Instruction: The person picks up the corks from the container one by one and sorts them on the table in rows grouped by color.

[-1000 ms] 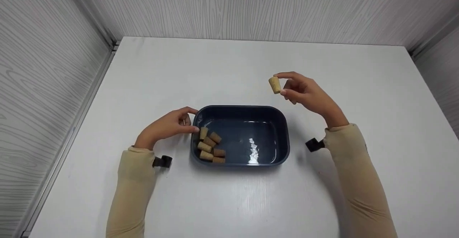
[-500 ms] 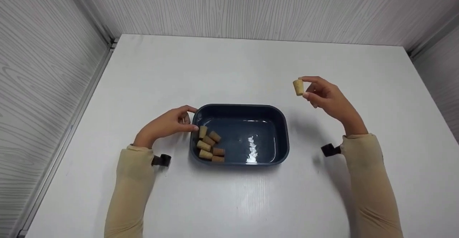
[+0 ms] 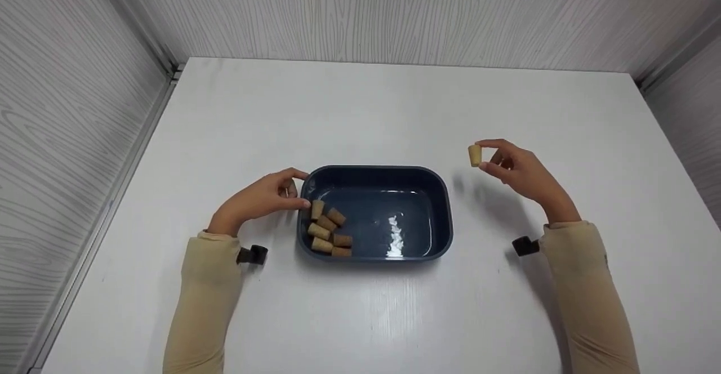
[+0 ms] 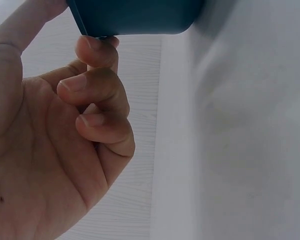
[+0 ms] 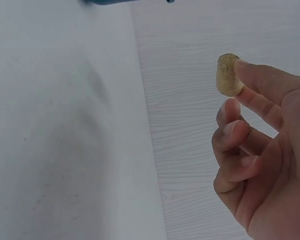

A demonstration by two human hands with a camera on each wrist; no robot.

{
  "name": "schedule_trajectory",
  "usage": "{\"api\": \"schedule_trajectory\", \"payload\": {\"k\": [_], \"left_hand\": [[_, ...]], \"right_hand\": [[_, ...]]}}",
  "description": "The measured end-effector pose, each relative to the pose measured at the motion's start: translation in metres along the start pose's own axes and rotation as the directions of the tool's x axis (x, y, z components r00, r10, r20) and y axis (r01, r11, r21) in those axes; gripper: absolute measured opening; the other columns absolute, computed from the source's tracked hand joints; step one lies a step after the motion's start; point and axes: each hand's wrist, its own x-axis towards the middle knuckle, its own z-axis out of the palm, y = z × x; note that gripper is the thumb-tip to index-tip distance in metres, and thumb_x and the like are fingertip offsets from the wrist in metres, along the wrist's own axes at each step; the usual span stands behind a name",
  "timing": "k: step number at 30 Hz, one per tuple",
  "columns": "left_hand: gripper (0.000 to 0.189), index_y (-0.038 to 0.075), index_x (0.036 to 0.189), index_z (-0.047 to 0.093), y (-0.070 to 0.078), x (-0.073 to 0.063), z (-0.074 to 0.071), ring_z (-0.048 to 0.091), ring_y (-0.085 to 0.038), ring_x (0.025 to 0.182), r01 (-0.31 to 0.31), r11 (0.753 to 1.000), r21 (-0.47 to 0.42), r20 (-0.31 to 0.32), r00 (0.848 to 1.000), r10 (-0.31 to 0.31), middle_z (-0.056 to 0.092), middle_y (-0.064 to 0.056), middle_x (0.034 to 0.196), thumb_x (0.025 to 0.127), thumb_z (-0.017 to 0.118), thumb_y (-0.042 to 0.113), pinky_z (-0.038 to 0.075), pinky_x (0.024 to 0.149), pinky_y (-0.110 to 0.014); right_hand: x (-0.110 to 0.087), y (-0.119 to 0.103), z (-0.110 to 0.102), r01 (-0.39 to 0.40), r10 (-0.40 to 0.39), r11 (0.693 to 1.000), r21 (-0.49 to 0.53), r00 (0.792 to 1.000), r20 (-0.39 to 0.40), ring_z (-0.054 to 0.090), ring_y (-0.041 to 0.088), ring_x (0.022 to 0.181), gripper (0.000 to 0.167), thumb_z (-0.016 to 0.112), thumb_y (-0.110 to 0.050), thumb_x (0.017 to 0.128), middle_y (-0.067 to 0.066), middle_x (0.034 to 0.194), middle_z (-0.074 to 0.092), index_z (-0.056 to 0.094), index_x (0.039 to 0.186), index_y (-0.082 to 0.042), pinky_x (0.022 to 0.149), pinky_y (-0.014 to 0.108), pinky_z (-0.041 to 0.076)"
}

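Note:
My right hand [image 3: 521, 170] pinches a tapered cork stopper [image 3: 475, 155] between thumb and index finger, above the table to the right of a dark blue plastic tub [image 3: 376, 259]. In the right wrist view, the cork [image 5: 228, 75] sticks out past the thumb, while the other fingers curl loosely below it. My left hand [image 3: 269, 196] holds the tub's left end, thumb at the rim and index finger near the far left corner. Several brown cork stoppers [image 3: 324, 232] lie piled in the tub's left part. The left wrist view shows curled fingers [image 4: 97, 92] just beneath the tub [image 4: 140, 17].
The tub stands on a white table [image 3: 360, 317]. Grey wood-patterned panels [image 3: 394, 19] rise behind the table and along both sides. Small black camera mounts [image 3: 254, 254] stick out from both sleeves.
My right hand has carried the cork rightward, away from above the tub's far right corner, then lowered it somewhat. The left hand keeps its place on the tub; the piled corks stay put.

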Motion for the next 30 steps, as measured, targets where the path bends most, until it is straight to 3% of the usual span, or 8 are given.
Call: {"api": "schedule_trajectory", "payload": {"k": [5, 13, 19, 30], "left_hand": [[0.06, 0.014, 0.138, 0.049, 0.0, -0.001, 0.001, 0.044, -0.017, 0.07, -0.001, 1.0, 0.002, -0.004, 1.0, 0.001, 0.052, -0.001, 0.085, 0.087, 0.072, 0.036, 0.039, 0.068, -0.03], [0.061, 0.013, 0.139, 0.047, -0.002, -0.001, 0.001, 0.045, -0.016, 0.071, 0.002, 1.0, -0.005, 0.013, 1.0, -0.001, 0.052, -0.001, 0.085, 0.088, 0.071, 0.035, 0.039, 0.068, -0.029], [0.062, 0.015, 0.14, 0.046, -0.003, -0.002, 0.0, 0.045, -0.017, 0.071, 0.018, 1.0, -0.003, 0.007, 1.0, -0.018, 0.053, -0.001, 0.086, 0.088, 0.071, 0.036, 0.039, 0.07, -0.03], [0.061, 0.016, 0.14, 0.047, -0.003, -0.001, -0.001, 0.048, -0.018, 0.075, 0.014, 1.0, 0.016, 0.015, 1.0, -0.014, 0.055, -0.003, 0.087, 0.088, 0.07, 0.038, 0.04, 0.073, -0.033]], "right_hand": [[0.001, 0.005, 0.005, -0.043, 0.045, 0.998, -0.045, 0.998, 0.047, 0.048, 0.018, 0.071, 0.044, 0.06, -0.035, 0.096, 0.009, 0.088, 0.059, 0.053, 0.136, -0.02, 0.061, 0.026, 0.041], [0.001, 0.012, 0.012, -0.088, 0.096, 0.994, -0.064, 0.987, 0.133, 0.05, 0.019, 0.071, 0.038, 0.063, -0.025, 0.095, 0.008, 0.085, 0.058, 0.056, 0.13, -0.015, 0.062, 0.027, 0.043], [0.006, 0.014, 0.019, -0.068, 0.083, 0.994, -0.089, 0.981, 0.175, 0.048, 0.017, 0.07, 0.039, 0.064, -0.031, 0.094, 0.008, 0.084, 0.057, 0.057, 0.129, -0.016, 0.062, 0.028, 0.042], [0.008, 0.013, 0.028, -0.074, 0.109, 0.982, -0.171, 0.972, 0.207, 0.047, 0.019, 0.071, 0.038, 0.062, -0.023, 0.094, 0.011, 0.088, 0.057, 0.056, 0.13, -0.013, 0.063, 0.031, 0.038]]}}
